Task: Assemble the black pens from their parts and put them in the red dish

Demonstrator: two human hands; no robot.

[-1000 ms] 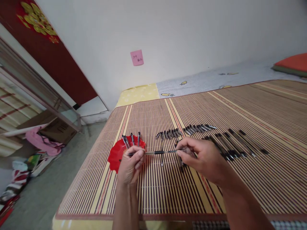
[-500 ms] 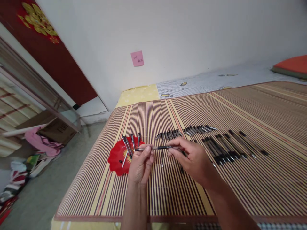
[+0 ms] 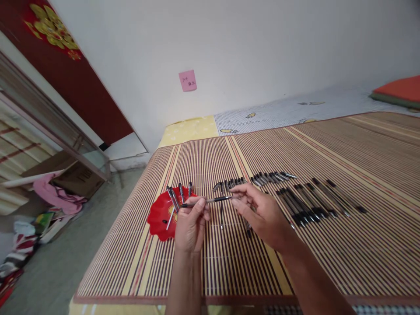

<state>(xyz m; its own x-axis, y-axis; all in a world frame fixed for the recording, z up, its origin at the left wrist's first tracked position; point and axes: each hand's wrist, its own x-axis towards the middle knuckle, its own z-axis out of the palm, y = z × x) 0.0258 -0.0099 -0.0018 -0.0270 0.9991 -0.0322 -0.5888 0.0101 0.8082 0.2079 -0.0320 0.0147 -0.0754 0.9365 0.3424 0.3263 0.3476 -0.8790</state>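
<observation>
Pen [image 3: 219,199], one: extending from the left hand [image 3: 192,223] toward three o'clock; left thumb and fingers gripping its barrel. Right hand [image 3: 262,214]: thumb and forefinger flanking the tip; whether touching, cannot tell. Red dish [image 3: 153,216]: sitting at the left hand's nine-to-ten o'clock. Row of pens [image 3: 297,205]: lying at the right hand's two-to-three.

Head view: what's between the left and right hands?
In the head view, a pen spans the gap, held by the left hand, its other end at the right hand. A slim dark stick lies on the mat there too.
</observation>
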